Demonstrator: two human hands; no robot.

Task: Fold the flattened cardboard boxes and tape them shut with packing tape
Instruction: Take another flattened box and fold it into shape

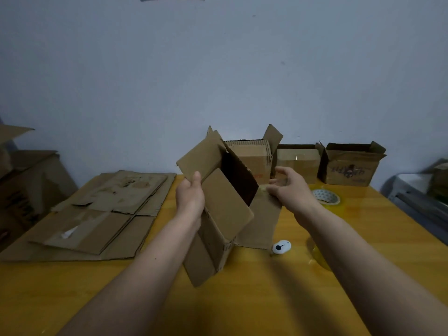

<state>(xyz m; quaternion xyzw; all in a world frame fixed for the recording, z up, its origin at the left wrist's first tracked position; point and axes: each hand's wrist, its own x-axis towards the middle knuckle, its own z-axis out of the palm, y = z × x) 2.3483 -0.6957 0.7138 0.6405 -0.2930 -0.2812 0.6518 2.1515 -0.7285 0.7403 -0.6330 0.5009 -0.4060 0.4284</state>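
A brown cardboard box point(224, 209) stands tilted on the yellow table point(266, 299) in the middle, its flaps spread and its dark inside showing. My left hand point(190, 197) grips the box's left side, thumb on the upper flap. My right hand point(289, 187) holds the right flap near its top edge, fingers partly curled. A roll of packing tape point(326, 197) lies flat on the table just right of my right hand. A stack of flattened cardboard boxes point(97, 214) lies on the table's left part.
Three folded boxes with open tops point(252, 156) point(298, 161) point(349, 166) line the wall at the back right. A small white device point(281, 246) lies near the box's right flap. More cardboard point(26, 180) leans at the far left. A grey object point(421, 195) sits beyond the table's right edge.
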